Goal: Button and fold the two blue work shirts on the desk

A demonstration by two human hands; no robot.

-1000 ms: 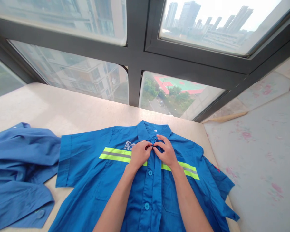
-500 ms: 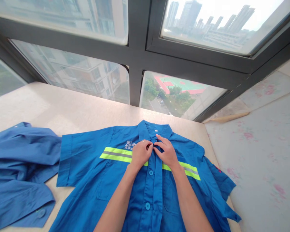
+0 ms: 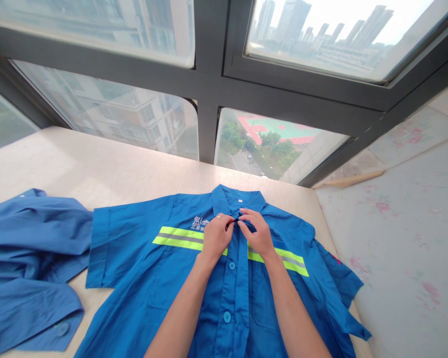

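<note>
A blue short-sleeved work shirt [image 3: 134,268] lies spread out, its collar [image 3: 242,199] toward the window. A yellow-green reflective stripe [image 3: 182,238] crosses its chest, with white lettering above the left part. At the front placket just below the collar, my left hand [image 3: 218,233] pinches the cloth edge between thumb and fingers. My right hand [image 3: 258,232] is closed on the other side of the same spot, thumb and fingers at the placket. Any button between the fingertips is too hidden to make out. Lower down, two blue buttons [image 3: 227,317] show on the placket.
A crumpled blue garment [image 3: 33,243] lies to the left, touching the shirt's sleeve. Both rest on a pale window sill [image 3: 97,169]. Grey window frames [image 3: 209,89] rise behind, and a flower-patterned wall [image 3: 403,248] borders the right side.
Both hands stay at the upper placket with small finger movements. The right fingers have curled in slightly, and the cloth between the hands is lifted a little. The view has shifted slightly.
</note>
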